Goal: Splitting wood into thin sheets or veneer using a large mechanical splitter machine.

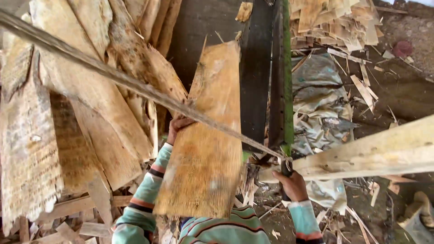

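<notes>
**Veneer sheet held at the upright frame: hands and surroundings**

The left hand (178,125) grips the left edge of a tan, rough-sawn wooden veneer sheet (205,149), fingers curled shut around that edge about halfway up. The sheet stands nearly upright, tilted slightly to the right, its splintered top edge uppermost and its lower edge close to the person's chest. The sleeve on this arm is striped in teal, orange and dark bands.

The right hand (293,184) is to the lower right of the sheet, closed in a fist around a dark handle (285,169). What the handle belongs to cannot be told; it sits at the foot of a green and black upright metal frame (285,72), which rises just to the right of the sheet.

A long, weathered grey wooden pole (113,77) runs diagonally from above left of the sheet, crosses in front of it, and ends near the dark handle. A pale, squared timber beam (361,153) extends to the right of the sheet, beyond the frame.

To the left of the sheet, a stack of mottled brown veneer sheets (77,104) leans in overlapping layers. Above and to the right of the sheet lies a heap of pale veneer offcuts (334,22). To its right, past the frame, crumpled grey plastic sheeting (318,104) covers the ground among scattered wood splinters.
</notes>
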